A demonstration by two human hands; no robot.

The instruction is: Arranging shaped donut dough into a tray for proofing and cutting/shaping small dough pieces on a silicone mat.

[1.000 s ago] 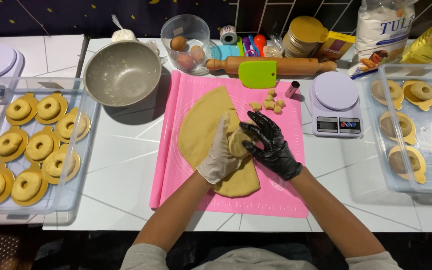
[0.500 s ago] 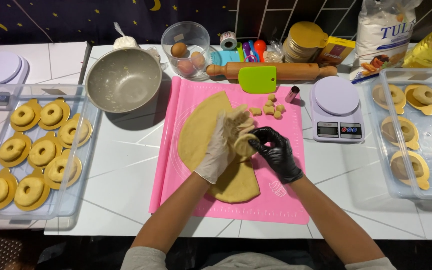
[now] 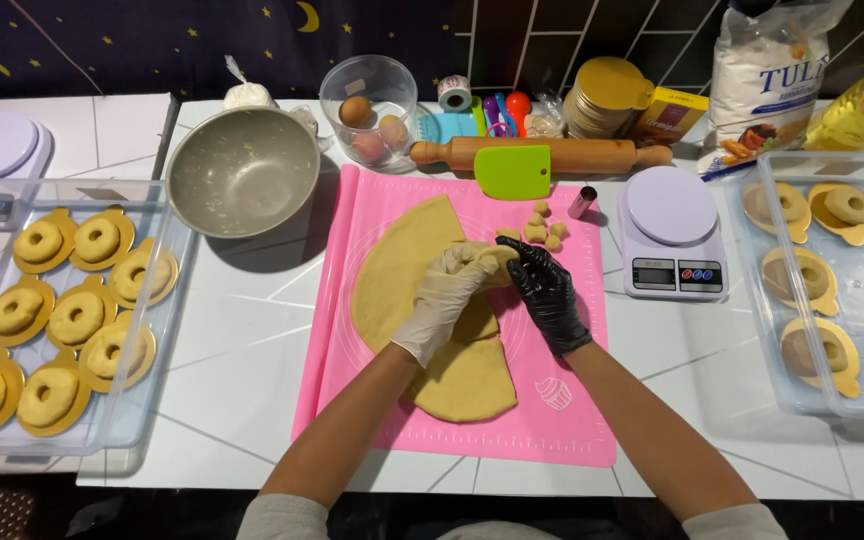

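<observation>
Dough sheet, rolled flat, tan, lying on pink silicone mat at table centre; its right edge is gathered up between both hands. Left hand, cream glove, fingers curled closed on the lifted dough fold. Right hand, black glove, fingertips pinching the same fold from the right. Small dough balls, clustered on mat just beyond the hands. Green scraper and wooden rolling pin, at mat's far edge. Kitchen scale, right of mat. Metal mixing bowl, left. Clear tray of ring doughnuts, far left.
</observation>
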